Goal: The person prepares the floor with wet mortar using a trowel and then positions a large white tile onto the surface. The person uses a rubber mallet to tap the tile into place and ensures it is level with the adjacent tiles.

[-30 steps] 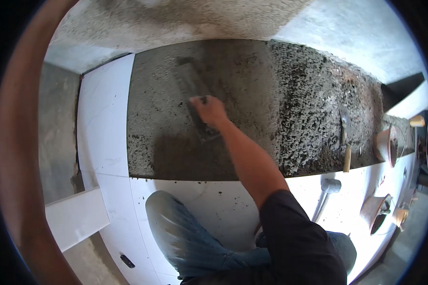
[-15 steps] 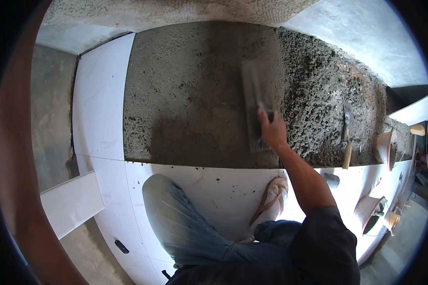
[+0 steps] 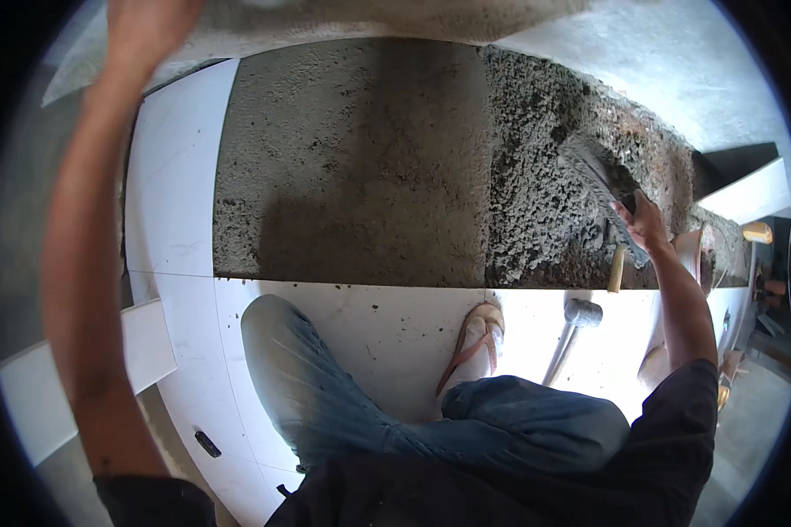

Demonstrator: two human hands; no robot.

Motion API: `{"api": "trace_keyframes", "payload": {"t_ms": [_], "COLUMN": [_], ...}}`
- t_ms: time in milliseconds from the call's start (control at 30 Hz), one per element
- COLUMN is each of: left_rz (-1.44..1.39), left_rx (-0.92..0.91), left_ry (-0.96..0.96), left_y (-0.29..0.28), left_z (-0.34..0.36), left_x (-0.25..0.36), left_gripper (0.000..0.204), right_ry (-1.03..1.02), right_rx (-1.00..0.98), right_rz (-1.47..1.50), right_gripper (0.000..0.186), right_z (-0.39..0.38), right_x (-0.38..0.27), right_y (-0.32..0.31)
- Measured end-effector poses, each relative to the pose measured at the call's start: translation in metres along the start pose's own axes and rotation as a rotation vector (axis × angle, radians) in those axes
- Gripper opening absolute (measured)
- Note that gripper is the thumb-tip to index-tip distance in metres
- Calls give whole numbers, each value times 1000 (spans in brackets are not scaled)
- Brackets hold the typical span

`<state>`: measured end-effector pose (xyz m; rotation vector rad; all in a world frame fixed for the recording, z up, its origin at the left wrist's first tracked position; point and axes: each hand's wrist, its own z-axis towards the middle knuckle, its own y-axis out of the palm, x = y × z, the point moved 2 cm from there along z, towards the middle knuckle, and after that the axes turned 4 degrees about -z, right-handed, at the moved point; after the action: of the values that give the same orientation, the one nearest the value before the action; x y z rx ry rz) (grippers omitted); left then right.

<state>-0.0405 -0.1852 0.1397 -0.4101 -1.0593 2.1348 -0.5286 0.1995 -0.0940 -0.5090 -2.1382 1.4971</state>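
Note:
My right hand [image 3: 645, 225] grips a plastering trowel [image 3: 591, 169], tilted over the rough, lumpy mortar [image 3: 536, 149] on the right of the bed. Left of that lies a smoothed stretch of grey mortar [image 3: 387, 193], with a damp, darker patch. My left hand [image 3: 152, 28] is raised at the upper left, close to the wall; its fingers are cut off by the rim and blurred. A wooden tool handle [image 3: 617, 269] sticks out over the mortar's near edge, just below my right hand. The rest of that tool is hard to see.
White floor tiles [image 3: 395, 329] border the mortar on the near side, with crumbs on them. A rubber mallet [image 3: 583, 314] lies there. Further right stands a bucket [image 3: 690, 255]. A loose white tile [image 3: 35, 408] and a small black object [image 3: 207, 443] are at left.
My right hand has carried the trowel rightward, off the smoothed mortar and onto the rough part. My left arm has shifted, bringing its hand into view at the top. The mallet is less covered.

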Motion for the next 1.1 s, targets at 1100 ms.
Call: {"api": "trace_keyframes", "payload": {"t_ms": [1100], "left_rz": [16], "left_rx": [-715], "left_ry": [-1097], "left_y": [106], "left_z": [-430], "left_x": [-143], "left_gripper": [60], "right_ry": [144], "right_rx": [-135], "right_rz": [1199], "right_gripper": [35], "right_z": [-46], "right_x": [-267], "right_y": [143]}}
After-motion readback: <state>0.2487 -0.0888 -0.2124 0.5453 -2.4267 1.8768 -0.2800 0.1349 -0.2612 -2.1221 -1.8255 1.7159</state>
